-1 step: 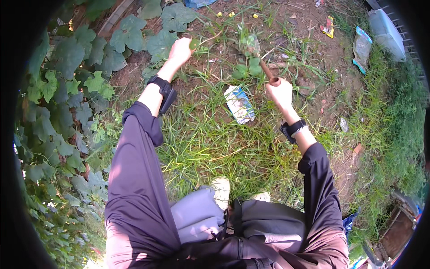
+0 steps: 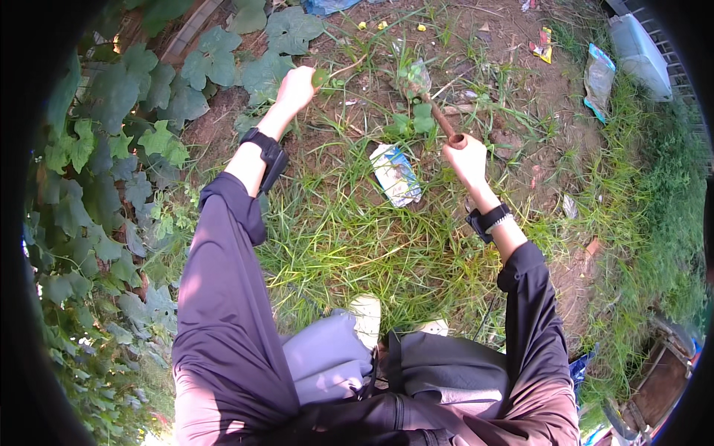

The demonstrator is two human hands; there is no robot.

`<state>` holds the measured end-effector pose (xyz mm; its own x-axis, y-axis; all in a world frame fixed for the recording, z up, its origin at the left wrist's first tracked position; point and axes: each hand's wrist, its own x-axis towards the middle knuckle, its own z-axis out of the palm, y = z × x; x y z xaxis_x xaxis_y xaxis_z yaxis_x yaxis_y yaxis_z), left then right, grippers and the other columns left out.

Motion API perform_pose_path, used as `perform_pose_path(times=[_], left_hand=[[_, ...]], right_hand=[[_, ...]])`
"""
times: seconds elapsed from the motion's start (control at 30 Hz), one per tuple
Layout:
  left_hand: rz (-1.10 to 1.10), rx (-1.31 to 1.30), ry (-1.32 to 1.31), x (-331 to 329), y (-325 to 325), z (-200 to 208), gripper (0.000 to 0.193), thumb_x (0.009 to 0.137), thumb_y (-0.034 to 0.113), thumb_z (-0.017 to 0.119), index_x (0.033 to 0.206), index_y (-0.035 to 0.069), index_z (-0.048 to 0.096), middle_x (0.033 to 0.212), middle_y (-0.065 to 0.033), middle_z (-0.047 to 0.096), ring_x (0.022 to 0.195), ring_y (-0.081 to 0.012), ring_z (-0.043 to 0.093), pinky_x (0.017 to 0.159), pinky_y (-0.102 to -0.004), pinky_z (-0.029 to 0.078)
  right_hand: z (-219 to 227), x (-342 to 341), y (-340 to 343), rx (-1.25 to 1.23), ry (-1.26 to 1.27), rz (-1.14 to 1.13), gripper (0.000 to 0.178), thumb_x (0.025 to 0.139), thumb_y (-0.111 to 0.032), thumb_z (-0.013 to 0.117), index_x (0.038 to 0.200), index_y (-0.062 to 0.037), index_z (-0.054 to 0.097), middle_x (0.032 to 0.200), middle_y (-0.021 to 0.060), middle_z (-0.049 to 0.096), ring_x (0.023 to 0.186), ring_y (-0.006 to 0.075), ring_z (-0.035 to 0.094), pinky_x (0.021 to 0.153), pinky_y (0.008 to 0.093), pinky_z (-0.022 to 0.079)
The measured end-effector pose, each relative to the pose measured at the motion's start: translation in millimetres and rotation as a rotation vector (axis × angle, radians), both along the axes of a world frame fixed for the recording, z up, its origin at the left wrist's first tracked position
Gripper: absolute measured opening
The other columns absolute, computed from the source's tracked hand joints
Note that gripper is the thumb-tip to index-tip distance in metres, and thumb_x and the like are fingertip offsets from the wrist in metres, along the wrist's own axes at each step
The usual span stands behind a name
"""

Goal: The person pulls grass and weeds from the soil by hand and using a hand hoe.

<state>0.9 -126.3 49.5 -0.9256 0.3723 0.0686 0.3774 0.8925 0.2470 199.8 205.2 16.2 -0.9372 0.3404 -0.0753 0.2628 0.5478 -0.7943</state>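
My right hand (image 2: pixel 467 163) is closed round the rusty, hollow-ended handle of a trowel (image 2: pixel 445 120). Its greyish blade (image 2: pixel 418 77) points away from me among grass and weeds, so its edge is hard to make out. To the left, my left hand (image 2: pixel 296 88) is closed on a weed (image 2: pixel 320 78) with a round green leaf and a thin stem or root stretching right toward the blade. Broad-leaved seedlings (image 2: pixel 413 121) grow just below the blade. A crumpled blue and white carton (image 2: pixel 396 175) lies on the grass between my forearms.
Large-leaved vines (image 2: pixel 111 111) crowd the left side. Plastic wrappers (image 2: pixel 599 82) and a pale blue jerrycan-like container (image 2: pixel 641 58) lie at the far right. A brown-bedded cart-like object (image 2: pixel 660 379) stands at the lower right. My shoes (image 2: pixel 367 320) rest on grass.
The trowel and my right hand have shifted slightly toward me, and more of the blade shows. My left hand has moved a little left, still gripping the weed.
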Motion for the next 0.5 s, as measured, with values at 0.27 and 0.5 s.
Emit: perform_pose_path(times=[0.27, 0.5], left_hand=[[-0.132, 0.094, -0.089, 51, -12, 23, 0.015, 0.082, 0.015, 0.064, 0.093, 0.005, 0.067, 0.086, -0.0145, 0.065, 0.083, -0.0302, 0.063, 0.074, -0.039, 0.05], [-0.124, 0.27, -0.153, 114, -16, 60, 0.015, 0.081, 0.011, 0.064, 0.094, 0.003, 0.065, 0.08, -0.0131, 0.062, 0.076, -0.0259, 0.062, 0.069, -0.0341, 0.048]], right_hand=[[-6, -16, 4, 0.145, 0.013, 0.085, 0.025, 0.069, -0.028, 0.062, 0.075, -0.0043, 0.065, 0.072, 0.0177, 0.064, 0.07, 0.0326, 0.064, 0.065, 0.0378, 0.05], [34, -80, -74, 0.117, -0.183, 0.164, 0.038, 0.077, -0.034, 0.051, 0.08, 0.0014, 0.067, 0.08, 0.0238, 0.065, 0.081, 0.0375, 0.065, 0.075, 0.0422, 0.052]])
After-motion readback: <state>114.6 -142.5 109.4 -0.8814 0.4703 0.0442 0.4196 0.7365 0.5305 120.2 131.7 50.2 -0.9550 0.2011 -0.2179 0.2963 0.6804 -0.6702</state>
